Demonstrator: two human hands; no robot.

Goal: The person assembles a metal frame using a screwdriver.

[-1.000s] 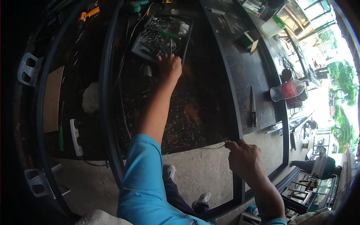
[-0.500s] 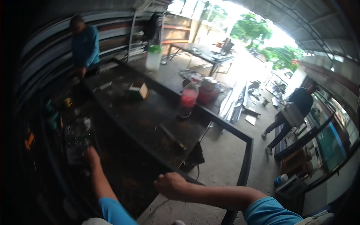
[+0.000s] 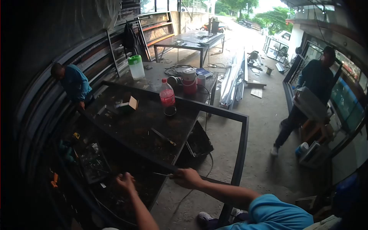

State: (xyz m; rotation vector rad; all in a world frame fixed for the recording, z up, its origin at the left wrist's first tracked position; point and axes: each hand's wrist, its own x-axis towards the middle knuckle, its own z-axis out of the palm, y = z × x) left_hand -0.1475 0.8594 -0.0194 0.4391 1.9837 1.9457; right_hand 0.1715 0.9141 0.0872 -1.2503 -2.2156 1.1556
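Note:
My right hand (image 3: 188, 178) is closed around a screwdriver (image 3: 163, 174), its thin shaft pointing left beside the dark metal frame (image 3: 240, 149). The frame lies across the dark worktable (image 3: 134, 90) and sticks out past its edge on the right. Over the near part of the table is my left hand (image 3: 126, 183), its fingers bent together. Whatever may be in them is too small to make out. Beyond that hand sits a tray (image 3: 100, 177) of small parts. Another long tool (image 3: 164, 137) with a yellowish end lies on the tabletop inside the frame.
A red-labelled bottle (image 3: 168, 97), an open box (image 3: 129, 104) and a red jug (image 3: 189, 81) stand farther back. A co-worker (image 3: 74, 83) is at the table's far left end. On the right, another person (image 3: 312, 88) carries a pale panel. A black case (image 3: 200, 140) is below the table edge.
My left hand has come away from the parts tray, to the right and nearer. The screwdriver now shows in my right hand. The view has shifted, and the person on the right appears closer.

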